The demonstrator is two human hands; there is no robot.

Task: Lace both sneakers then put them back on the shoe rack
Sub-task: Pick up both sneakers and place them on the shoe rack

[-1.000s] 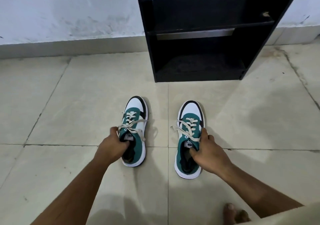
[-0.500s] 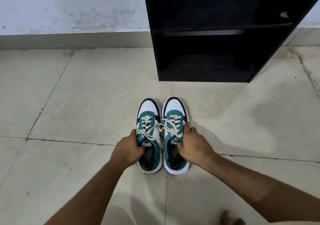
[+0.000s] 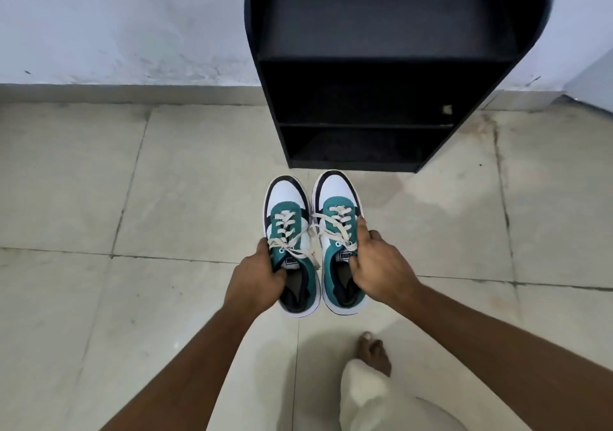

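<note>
Two white, teal and black sneakers with cream laces sit side by side, toes toward the rack. My left hand (image 3: pixel 255 283) grips the left sneaker (image 3: pixel 287 207) at its collar, fingers inside the opening. My right hand (image 3: pixel 376 266) grips the right sneaker (image 3: pixel 336 195) the same way, thumb along its outer side. Both appear lifted off the floor, though I cannot be sure. The black shoe rack (image 3: pixel 365 62) stands just beyond the toes, its shelves bare.
Beige floor tiles (image 3: pixel 185 178) spread all around. A white wall (image 3: pixel 126 19) with a low skirting runs behind the rack. My bare foot (image 3: pixel 373 352) and light trouser leg (image 3: pixel 371 394) are at the bottom right.
I have brought the two sneakers together from apart and carried them forward toward the rack. My view has risen and looks down on the rack from higher up.
</note>
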